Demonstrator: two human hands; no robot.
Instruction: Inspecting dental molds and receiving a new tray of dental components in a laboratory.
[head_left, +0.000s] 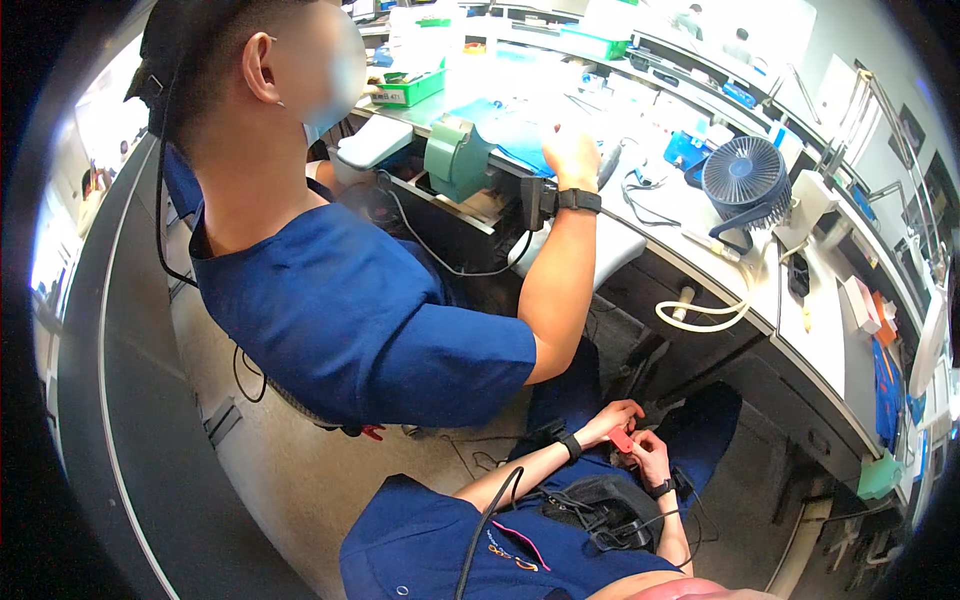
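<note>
Head view, wearer seated, both hands held low over the lap.

A small red piece (621, 439), flat and tab-like, is pinched between the two hands. The left hand (612, 420) is clenched on its upper end, fingers curled over it; a dark wristband (571, 446) is worn just behind that grip. The right hand (652, 458) is closed on the lower end from just below and beside, with a black watch (661, 488) at the wrist. What kind of piece it is cannot be told; it is too small.

Below the grip, against the wearer's blue top, a black pouch with cables (598, 512) is seen.

Well above and beyond the grip, a co-worker in a blue shirt (350, 310) is seated at the table (810, 340), one hand (570, 150) raised to a green device (455, 155). A blue desk fan (745, 180) stands on the table further along.

Step judged: the red piece is being handled or adjusted two-handed in the lap, not yet brought up to the table.

Next move, as judged: a firm pinch kept by one hand while the other is worked; the piece is small, so slipping from the fingers onto the floor is the likely fault.
</note>
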